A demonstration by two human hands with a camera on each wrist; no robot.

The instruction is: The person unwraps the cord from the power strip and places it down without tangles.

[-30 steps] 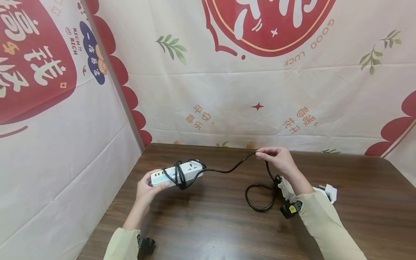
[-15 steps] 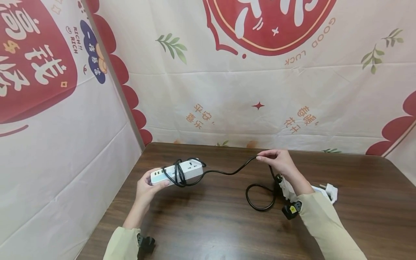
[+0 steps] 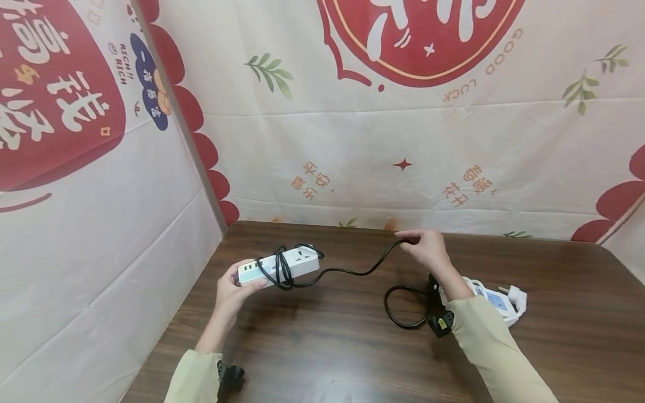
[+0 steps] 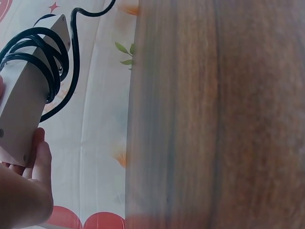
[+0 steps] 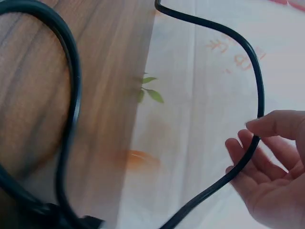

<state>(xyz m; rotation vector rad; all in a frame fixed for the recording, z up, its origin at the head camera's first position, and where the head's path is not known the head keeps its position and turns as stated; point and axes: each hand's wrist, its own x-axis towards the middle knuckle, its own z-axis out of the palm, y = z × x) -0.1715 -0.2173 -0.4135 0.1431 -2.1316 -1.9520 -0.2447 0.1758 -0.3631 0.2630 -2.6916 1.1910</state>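
On the left, my left hand (image 3: 233,288) grips one end of a white power strip (image 3: 304,262), thumb on its near side. Several turns of black cord (image 3: 353,272) are wound round the strip's middle. From there the cord runs across to my right hand (image 3: 427,251), raised over the back of the table. In the right wrist view the thumb and fingers (image 5: 257,167) lie on either side of the cord in a loose pinch. Beyond this hold the cord drops to a loop (image 3: 390,308) by the right wrist. The left wrist view shows the power strip's plain underside (image 4: 24,112).
A second white power strip (image 3: 496,302) with a white cord and plug (image 3: 517,298) lies on the brown wooden table (image 3: 322,347), partly behind the right forearm. A printed cloth (image 3: 353,168) hangs along the table's back edge, another on the left.
The right hand has shifted slightly left, its fingers now reaching past the cord. More of the second power strip shows behind the forearm. The left hand keeps its hold.
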